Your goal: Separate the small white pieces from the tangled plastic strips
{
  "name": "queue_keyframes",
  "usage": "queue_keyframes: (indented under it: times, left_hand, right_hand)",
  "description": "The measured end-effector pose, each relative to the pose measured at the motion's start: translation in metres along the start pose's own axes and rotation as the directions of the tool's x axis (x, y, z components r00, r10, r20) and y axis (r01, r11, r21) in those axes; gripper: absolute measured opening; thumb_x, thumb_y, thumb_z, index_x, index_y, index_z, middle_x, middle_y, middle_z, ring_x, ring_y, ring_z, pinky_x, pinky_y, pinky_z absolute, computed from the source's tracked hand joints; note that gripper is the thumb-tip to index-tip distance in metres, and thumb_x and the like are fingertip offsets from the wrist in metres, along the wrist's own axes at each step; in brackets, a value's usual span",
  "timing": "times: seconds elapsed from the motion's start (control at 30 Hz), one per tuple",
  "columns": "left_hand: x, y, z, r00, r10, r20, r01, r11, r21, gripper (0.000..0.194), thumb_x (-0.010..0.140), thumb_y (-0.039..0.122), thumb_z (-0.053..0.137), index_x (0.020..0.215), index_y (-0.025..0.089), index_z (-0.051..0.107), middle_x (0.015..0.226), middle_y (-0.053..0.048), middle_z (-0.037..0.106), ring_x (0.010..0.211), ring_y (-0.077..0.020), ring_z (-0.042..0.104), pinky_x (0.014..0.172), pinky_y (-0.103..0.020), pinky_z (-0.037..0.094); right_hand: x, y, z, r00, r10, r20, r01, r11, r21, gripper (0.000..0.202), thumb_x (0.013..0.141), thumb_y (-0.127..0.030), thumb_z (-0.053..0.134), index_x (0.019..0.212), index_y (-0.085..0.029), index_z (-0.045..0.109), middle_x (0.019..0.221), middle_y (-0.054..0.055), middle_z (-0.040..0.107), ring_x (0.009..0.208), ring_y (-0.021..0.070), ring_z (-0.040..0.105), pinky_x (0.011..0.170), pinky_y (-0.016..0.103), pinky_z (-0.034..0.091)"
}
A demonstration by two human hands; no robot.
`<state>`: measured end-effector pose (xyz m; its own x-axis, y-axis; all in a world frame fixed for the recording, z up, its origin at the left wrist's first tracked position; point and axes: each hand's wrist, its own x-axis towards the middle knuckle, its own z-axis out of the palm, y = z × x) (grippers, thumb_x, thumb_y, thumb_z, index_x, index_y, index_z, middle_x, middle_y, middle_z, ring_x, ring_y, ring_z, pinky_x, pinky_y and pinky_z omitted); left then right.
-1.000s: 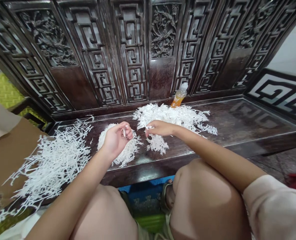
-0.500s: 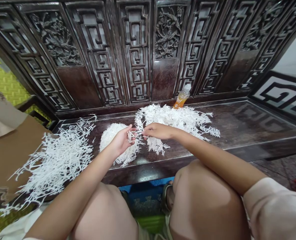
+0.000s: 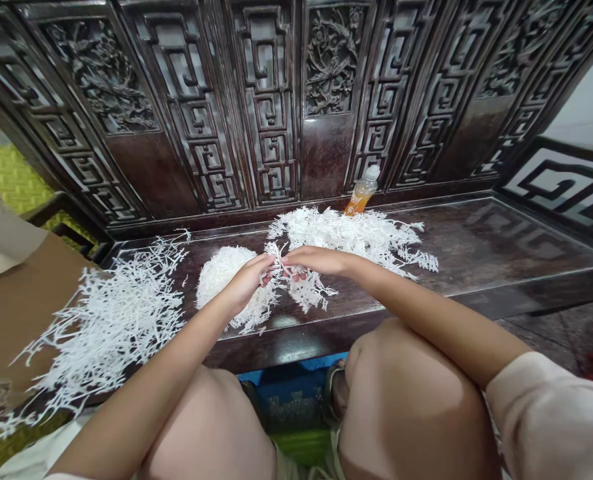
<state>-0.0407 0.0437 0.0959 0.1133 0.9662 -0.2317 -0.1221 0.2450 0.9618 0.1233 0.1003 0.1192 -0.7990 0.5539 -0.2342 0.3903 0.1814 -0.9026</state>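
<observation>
My left hand [image 3: 249, 277] and my right hand [image 3: 319, 261] meet above the bench, fingers closed on a white branched plastic piece [image 3: 277, 251] between them. Its thin twigs stick up past the fingertips. More white bits show partly hidden in the left fingers. Beneath my left hand is a rounded heap of small white pieces [image 3: 221, 270]. A loose clump of white twigs [image 3: 310, 293] lies below my right hand. Behind it spreads a wide pile of white branched pieces [image 3: 326, 230].
A large tangle of long white branched pieces [image 3: 121, 313] lies at the left, beside brown cardboard [image 3: 16, 307]. An orange drink bottle [image 3: 361, 191] stands at the back of the dark wooden bench [image 3: 476, 233], against its carved backrest [image 3: 329, 153].
My hands have come closer together, and my left hand has turned so its fingers point at the right hand's fingers. The view has shifted slightly.
</observation>
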Motion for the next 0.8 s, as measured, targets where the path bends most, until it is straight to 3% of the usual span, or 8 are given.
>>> queue_keyframes:
  times: [0.17, 0.33, 0.4, 0.47, 0.57, 0.67, 0.8]
  left_hand:
    - [0.002, 0.0, 0.005, 1.0, -0.016, -0.014, 0.016, 1.0, -0.014, 0.016, 0.071, 0.031, 0.051, 0.07, 0.015, 0.051, 0.063, 0.002, 0.043, 0.05, -0.0047, 0.033, 0.046, -0.019, 0.024]
    - [0.011, -0.011, -0.003, 0.998, 0.058, -0.03, -0.048, 0.962, 0.268, 0.023, 0.073, 0.038, 0.047, 0.069, 0.016, 0.052, 0.059, 0.003, 0.042, 0.052, -0.0069, 0.035, 0.049, -0.02, 0.027]
    - [0.018, -0.018, -0.014, 0.994, 0.098, -0.041, -0.07, 0.895, 0.44, 0.028, 0.074, 0.041, 0.043, 0.067, 0.016, 0.054, 0.057, 0.003, 0.043, 0.054, -0.0086, 0.038, 0.053, -0.021, 0.029]
    - [0.027, -0.026, -0.029, 0.983, 0.132, -0.124, -0.038, 0.819, 0.573, 0.032, 0.076, 0.041, 0.039, 0.065, 0.016, 0.054, 0.056, 0.002, 0.045, 0.056, -0.0106, 0.041, 0.055, -0.023, 0.031]
    - [0.042, -0.037, -0.054, 0.918, 0.252, -0.308, 0.041, 0.709, 0.704, 0.033, 0.079, 0.039, 0.032, 0.067, 0.016, 0.053, 0.064, -0.001, 0.052, 0.063, -0.0141, 0.047, 0.06, -0.026, 0.034]
    - [0.052, -0.042, -0.071, 0.855, 0.396, -0.334, 0.049, 0.58, 0.813, 0.035, 0.08, 0.039, 0.029, 0.08, 0.016, 0.055, 0.08, -0.006, 0.059, 0.076, -0.0179, 0.051, 0.069, -0.029, 0.037]
    - [0.053, -0.04, -0.077, 0.841, 0.428, -0.331, 0.123, 0.444, 0.887, 0.041, 0.081, 0.043, 0.025, 0.103, 0.021, 0.053, 0.107, -0.008, 0.056, 0.1, -0.0248, 0.045, 0.086, -0.038, 0.031]
  right_hand:
    - [0.009, 0.009, 0.006, 0.997, -0.011, -0.079, 0.019, 0.995, 0.1, 0.039, 0.074, -0.051, 0.044, 0.064, -0.014, 0.053, 0.069, 0.001, 0.056, 0.058, 0.0082, 0.048, 0.067, 0.026, 0.038]
    - [0.018, 0.021, 0.008, 0.995, 0.044, -0.091, -0.038, 0.997, 0.067, 0.032, 0.072, -0.046, 0.049, 0.069, -0.015, 0.054, 0.056, -0.003, 0.048, 0.048, 0.0066, 0.042, 0.052, 0.022, 0.035]
    - [0.019, 0.025, 0.005, 0.983, 0.07, -0.172, -0.074, 0.997, -0.018, 0.029, 0.072, -0.042, 0.05, 0.067, -0.014, 0.056, 0.052, -0.003, 0.045, 0.046, 0.0064, 0.038, 0.047, 0.021, 0.03]
    - [0.02, 0.028, 0.001, 0.955, 0.091, -0.283, -0.117, 0.99, -0.076, 0.027, 0.071, -0.039, 0.05, 0.067, -0.013, 0.058, 0.05, -0.003, 0.044, 0.045, 0.0061, 0.036, 0.046, 0.021, 0.027]
    - [0.02, 0.029, -0.005, 0.906, 0.123, -0.405, -0.169, 0.982, -0.081, 0.024, 0.072, -0.033, 0.048, 0.067, -0.013, 0.06, 0.05, -0.002, 0.043, 0.044, 0.0059, 0.034, 0.045, 0.021, 0.026]
    - [0.019, 0.028, -0.006, 0.89, 0.125, -0.438, -0.179, 0.98, -0.083, 0.025, 0.072, -0.032, 0.047, 0.068, -0.013, 0.061, 0.048, -0.003, 0.041, 0.044, 0.0065, 0.033, 0.046, 0.022, 0.025]
    - [0.018, 0.026, -0.003, 0.895, 0.114, -0.431, -0.183, 0.975, -0.122, 0.026, 0.071, -0.034, 0.047, 0.069, -0.013, 0.062, 0.049, -0.003, 0.041, 0.044, 0.0067, 0.033, 0.046, 0.022, 0.025]
